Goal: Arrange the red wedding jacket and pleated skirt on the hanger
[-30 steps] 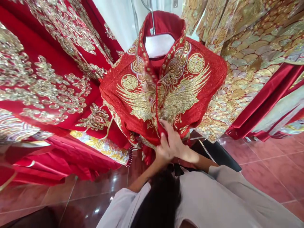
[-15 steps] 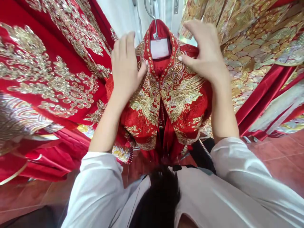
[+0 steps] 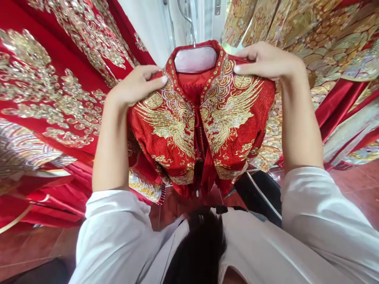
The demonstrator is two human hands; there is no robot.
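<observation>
A red jacket (image 3: 174,126) with gold bird embroidery and a stand-up collar hangs in front of me on a hanger (image 3: 195,58), whose pale broad middle shows inside the neck. My left hand (image 3: 136,85) grips the jacket's shoulder on the left, thumb in front and the fingers behind the cloth. On the other shoulder, my right hand (image 3: 266,65) holds in the same way, its thumb lying beside the collar. The jacket's front edges part below the neck, and a red garment shows between them.
Red gowns with silver-gold beading (image 3: 79,102) hang at the left. Gold scale-patterned garments (image 3: 310,47) hang at the right. Behind the metal hook is a white door or panel (image 3: 204,19). Reddish floor tiles (image 3: 174,205) and a black object (image 3: 257,193) lie below.
Both hands have moved outward and down from beside the collar onto the shoulders. The collar now spreads wider and sits lower, and the shoulders are drawn apart, showing more embroidery.
</observation>
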